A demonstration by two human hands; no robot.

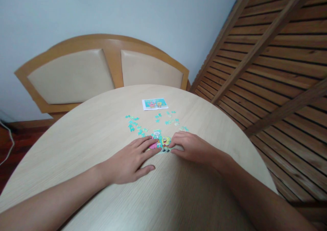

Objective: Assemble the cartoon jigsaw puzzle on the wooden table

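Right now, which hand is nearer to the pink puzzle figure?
The left hand: it partly covers the pink figure; the right hand is farther, right of the yellow figure.

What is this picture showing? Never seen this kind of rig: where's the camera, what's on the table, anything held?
No machine here: the two bare hands belong to a person wearing the camera on their head. The single view looks forward and down over a pale wood-grain round-edged table.

Nearest the hands lies a partly joined teal, pink and yellow cartoon jigsaw. Beyond it are small loose teal jigsaw pieces and a rectangular teal-and-white picture card with cartoon figures.

The left hand lies palm down, fingers over the jigsaw's left part. The right hand is curled at its right edge; whether it pinches a piece can't be made out.
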